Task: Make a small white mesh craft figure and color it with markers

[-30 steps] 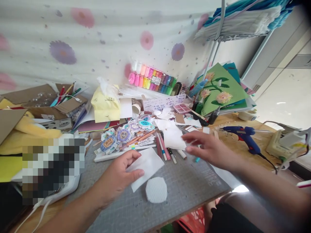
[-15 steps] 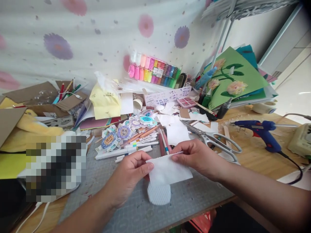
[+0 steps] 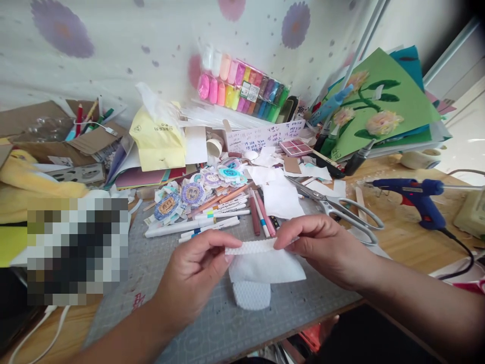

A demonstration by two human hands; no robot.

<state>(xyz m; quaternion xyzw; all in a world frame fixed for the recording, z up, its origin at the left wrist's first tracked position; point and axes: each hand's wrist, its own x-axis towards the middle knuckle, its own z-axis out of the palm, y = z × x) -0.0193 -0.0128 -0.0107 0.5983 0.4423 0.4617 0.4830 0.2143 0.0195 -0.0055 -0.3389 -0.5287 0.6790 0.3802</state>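
A white, textured sheet of thin tissue-like material (image 3: 267,268) hangs between my two hands, its top edge folded over into a narrow strip. My left hand (image 3: 200,268) pinches the left end of that fold between thumb and fingers. At the fold's right end, my right hand (image 3: 314,240) grips it the same way. Below the sheet, a small white piece with a dimpled pattern and rounded corners (image 3: 252,297) lies on the grey cutting mat (image 3: 182,328); the sheet hides its upper part.
Scissors (image 3: 341,207) lie to the right, with a blue glue gun (image 3: 417,194) beyond them. Markers (image 3: 212,225) and paper flower cutouts (image 3: 193,194) spread behind my hands. A pack of colored clay (image 3: 244,88) leans at the back. A green flower card (image 3: 382,101) stands at back right.
The sheet's top edge was flat and now shows a narrow strip folded toward me. My fingers have shifted on that edge. The camera view has tilted slightly.
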